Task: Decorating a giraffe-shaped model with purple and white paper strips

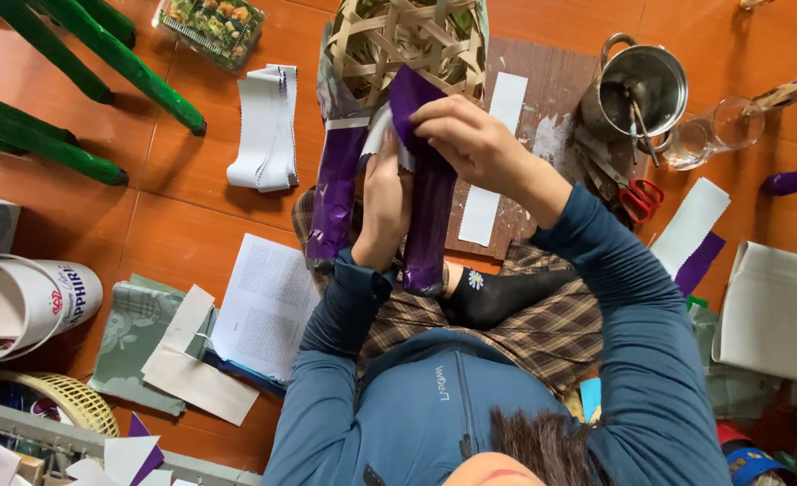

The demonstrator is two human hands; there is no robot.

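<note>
Right hand (470, 144) pinches the top end of a purple paper strip (427, 216), fingers closed over its folded tip, just in front of the woven bamboo basket (398, 40). Left hand (385, 202) sits just left of and below the right, fingers curled shut around the same strip together with a bit of white paper (378, 133) at its upper left edge. The strip hangs down from the grip toward the person's lap, lower end near a black sock (497, 292) with a small flower mark. A second purple strip (335, 193) lies just left of the held one, running from the basket's rim down to the lap, apart from both hands. Basket is tilted toward the person, resting on a wooden board (556, 81). White paper strip (495, 157) lies on the board, right of the right hand. Farther right: metal pot (641, 81) with tools in it, red-handled scissors (639, 198) just below it, a clear glass (713, 130) beside the pot. Left of the basket, a folded stack of white paper (266, 126) on the orange floor (191, 216). Far left top, green poles (101, 49) and a plastic food box (211, 27). Near left, a printed sheet (268, 301) and grey patterned cloth (133, 333). Person wears a blue jacket (416, 405) and plaid trousers (542, 324).
</note>
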